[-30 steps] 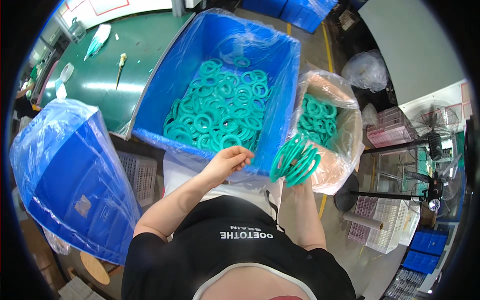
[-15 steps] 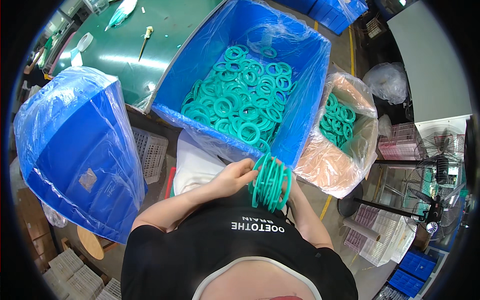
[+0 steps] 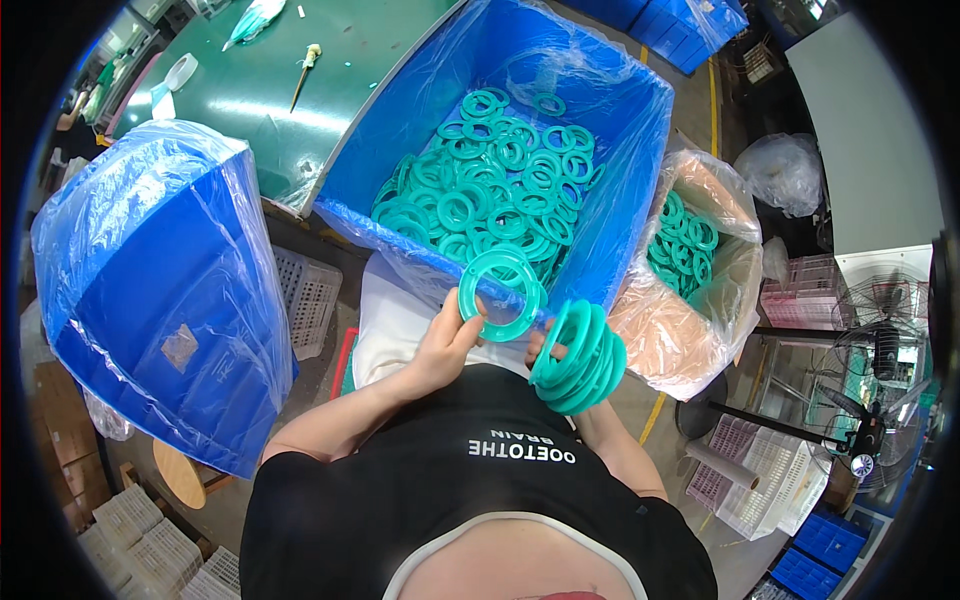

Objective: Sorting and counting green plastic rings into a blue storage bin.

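Observation:
My left hand (image 3: 447, 343) pinches a single flat green plastic ring (image 3: 497, 260) by its left edge. This ring faces up in front of the near wall of a large blue bin (image 3: 618, 135). Beside it, a stack of similar green rings (image 3: 598, 365) hangs on my right hand (image 3: 545, 348), whose fingers pass through the rings; most of that hand is hidden behind them. Inside the bin, lined with clear plastic film, lies a heap of loose green rings (image 3: 470, 185).
Right of the bin stands a film-lined cardboard box (image 3: 650, 335) holding more green rings (image 3: 685, 245). A blue bin under film (image 3: 190, 330) is at the left. A green table (image 3: 260, 150) bears a brush-like tool (image 3: 303, 78) and a tape roll (image 3: 182, 70). A fan (image 3: 870, 430) stands at the right.
My hands have moved apart. One ring now sits separately in my left hand, while the stack has shifted right with my right hand. The view has shifted slightly.

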